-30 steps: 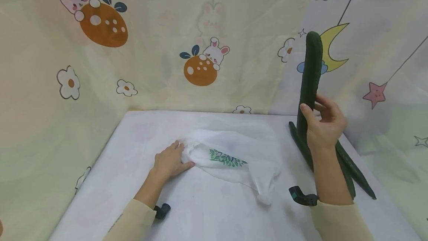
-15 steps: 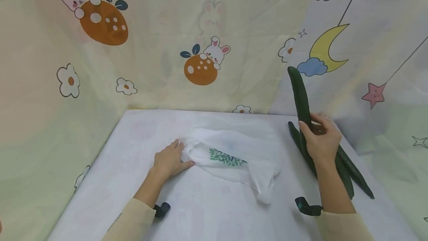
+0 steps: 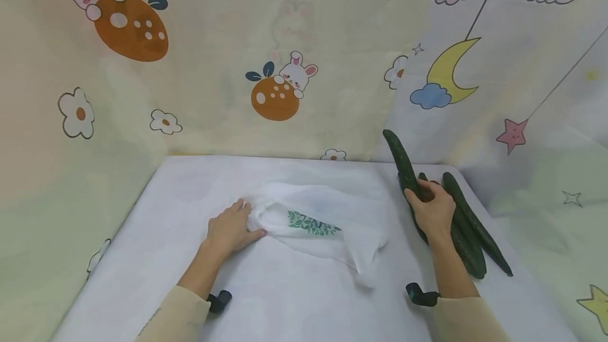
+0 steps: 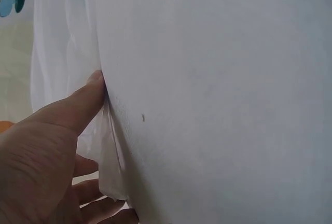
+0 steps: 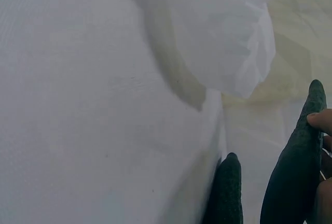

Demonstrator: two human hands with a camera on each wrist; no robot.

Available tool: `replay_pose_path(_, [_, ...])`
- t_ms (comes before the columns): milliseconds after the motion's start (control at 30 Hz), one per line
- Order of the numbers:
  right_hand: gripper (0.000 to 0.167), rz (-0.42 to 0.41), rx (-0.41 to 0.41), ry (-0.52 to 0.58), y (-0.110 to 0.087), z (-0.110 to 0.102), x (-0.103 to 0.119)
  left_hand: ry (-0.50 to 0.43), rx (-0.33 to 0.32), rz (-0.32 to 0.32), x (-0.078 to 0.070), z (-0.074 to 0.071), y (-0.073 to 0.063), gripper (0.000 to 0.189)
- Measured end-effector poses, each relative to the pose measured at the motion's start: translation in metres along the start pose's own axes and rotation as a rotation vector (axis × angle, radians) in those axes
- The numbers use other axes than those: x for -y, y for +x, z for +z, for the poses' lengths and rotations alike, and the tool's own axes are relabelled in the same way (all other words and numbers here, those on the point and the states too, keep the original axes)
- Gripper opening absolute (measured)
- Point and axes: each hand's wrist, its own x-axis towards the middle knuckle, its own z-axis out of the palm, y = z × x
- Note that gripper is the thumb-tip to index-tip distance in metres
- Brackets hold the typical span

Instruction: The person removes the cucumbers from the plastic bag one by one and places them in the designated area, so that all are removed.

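My right hand (image 3: 431, 210) grips a long dark green cucumber (image 3: 400, 154) round its middle, thumb on the near side. The cucumber slants, its upper end up and to the left; my hand hides its lower part. Other cucumbers (image 3: 477, 215) lie beneath and beside that hand at the table's right. In the right wrist view the held cucumber (image 5: 295, 177) stands next to another cucumber (image 5: 228, 187). A crumpled white plastic bag (image 3: 328, 247) with a green leaf print lies mid-table. My left hand (image 3: 230, 231) rests on its left end, fingers relaxed and thumb spread.
A white cloth covers the table (image 3: 285, 305). Behind it and along the sides hangs a printed curtain (image 3: 209, 67) with rabbits, flowers and a moon. A dark wrist camera (image 3: 421, 295) sits on the right wrist, another wrist camera (image 3: 220, 301) on the left.
My right hand has come down with the cucumber, which now leans further left and lower, near the other cucumbers. The left hand and the bag stay put, while the head view shifts slightly right.
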Motion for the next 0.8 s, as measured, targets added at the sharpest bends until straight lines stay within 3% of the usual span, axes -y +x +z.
replay_pose_path(133, [0.041, -0.029, 0.020, -0.059, -0.004, 0.009, -0.007, -0.003, -0.006, 0.024, 0.002, -0.005, -0.001, 0.093])
replay_pose_path(233, [0.040, -0.042, 0.082, -0.099, -0.006, 0.015, -0.008, 0.009, -0.016, 0.019, 0.004, -0.008, -0.002, 0.092])
replay_pose_path(400, [0.043, -0.027, 0.138, -0.158, -0.005, 0.019, -0.007, 0.012, -0.020, 0.028, 0.003, -0.010, 0.001, 0.093])
replay_pose_path(800, [0.045, -0.021, 0.239, -0.342, -0.004, 0.029, -0.013, 0.000, 0.004, 0.028, 0.000, 0.001, 0.004, 0.093])
